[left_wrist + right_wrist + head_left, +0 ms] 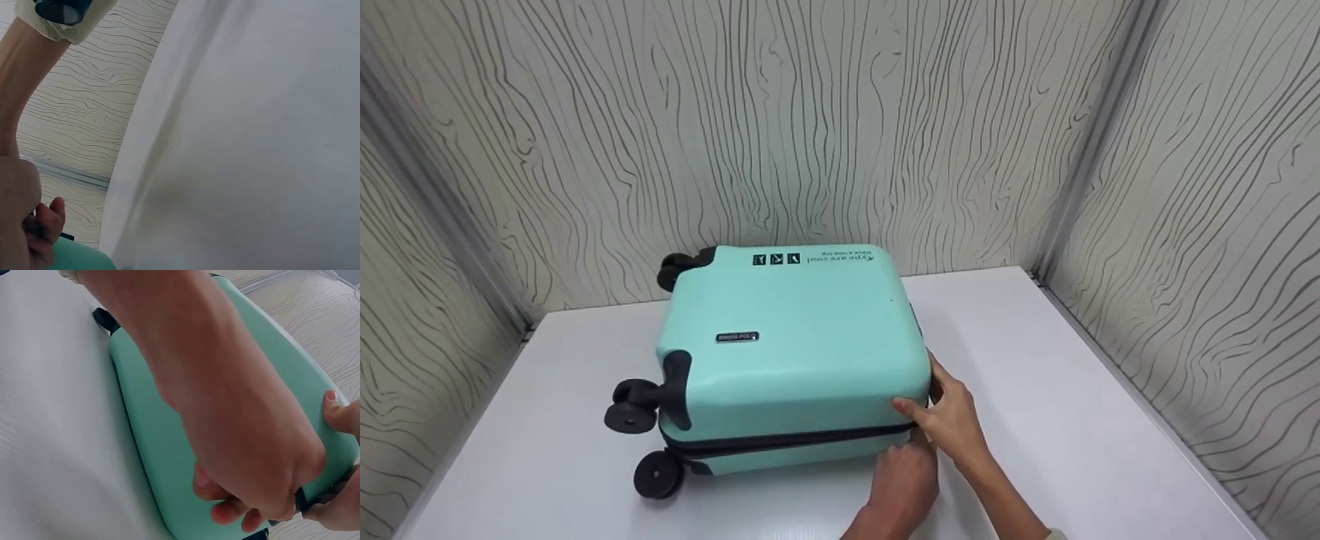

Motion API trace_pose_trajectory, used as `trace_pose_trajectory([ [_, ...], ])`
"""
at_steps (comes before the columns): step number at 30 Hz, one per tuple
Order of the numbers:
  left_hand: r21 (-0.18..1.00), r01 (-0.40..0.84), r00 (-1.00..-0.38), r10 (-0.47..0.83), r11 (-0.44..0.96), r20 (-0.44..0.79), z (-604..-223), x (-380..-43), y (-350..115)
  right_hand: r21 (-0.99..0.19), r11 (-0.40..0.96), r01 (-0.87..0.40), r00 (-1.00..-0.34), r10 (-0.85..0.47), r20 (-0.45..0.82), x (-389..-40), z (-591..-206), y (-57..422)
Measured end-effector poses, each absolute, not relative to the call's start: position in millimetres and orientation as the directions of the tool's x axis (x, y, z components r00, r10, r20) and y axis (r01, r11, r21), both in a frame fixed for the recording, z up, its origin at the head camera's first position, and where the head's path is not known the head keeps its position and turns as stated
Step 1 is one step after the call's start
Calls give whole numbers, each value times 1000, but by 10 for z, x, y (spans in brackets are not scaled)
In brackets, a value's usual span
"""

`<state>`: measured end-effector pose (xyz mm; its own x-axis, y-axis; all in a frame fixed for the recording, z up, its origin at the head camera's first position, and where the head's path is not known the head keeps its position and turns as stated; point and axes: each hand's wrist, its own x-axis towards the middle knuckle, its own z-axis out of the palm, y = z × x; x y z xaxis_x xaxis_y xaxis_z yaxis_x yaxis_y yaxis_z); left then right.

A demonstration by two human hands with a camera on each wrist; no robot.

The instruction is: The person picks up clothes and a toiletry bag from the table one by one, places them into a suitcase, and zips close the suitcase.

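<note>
A mint-green hard-shell suitcase (802,322) lies on its side, its wheels (631,409) pointing left. A dark zipper (787,442) runs around its side. At the near right corner my right hand (960,424) grips the shell, thumb on the near side and fingers around the edge. Just below it, my left hand (906,480) has curled fingers at the zipper line. From the right wrist view, the left hand (253,461) seems to pinch the zipper pull, mostly hidden behind its fingers. The right hand (337,422) appears at that view's right edge.
The suitcase stands on a white table (1080,420). Wood-grain patterned panels (810,127) rise behind it and at both sides, joined by grey metal corner strips (1099,142). The suitcase's far wheel (675,274) is close to the back panel.
</note>
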<state>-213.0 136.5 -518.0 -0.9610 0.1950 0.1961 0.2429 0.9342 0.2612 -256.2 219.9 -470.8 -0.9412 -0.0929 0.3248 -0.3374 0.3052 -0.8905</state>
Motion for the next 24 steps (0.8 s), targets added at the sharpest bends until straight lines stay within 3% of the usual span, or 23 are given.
trace_pose_trajectory([
  [6,399,279,-956,213,873,202,-5160,-2016,924,-885,346,-311,-948,-176,264,-2617,-4699,2319],
  [10,495,312,-938,181,811,294,-5007,-1819,426,-911,322,-256,-948,-266,173,-2692,-4685,2475],
  [14,550,266,-888,-21,792,460,-4820,-1621,-130,-948,246,-204,-920,-380,99,-2775,-4692,2572],
  [17,572,171,-789,-237,802,567,-4763,-1514,-544,-957,222,-186,-903,-422,78,-2794,-4711,2601],
  [20,642,7,-759,-414,767,503,-4766,-1435,-890,-955,223,-194,-896,-437,80,-2802,-4721,2593],
  [24,723,-151,-835,-478,674,271,-4803,-1411,-1159,-955,211,-210,-886,-454,94,-2832,-4716,2545],
])
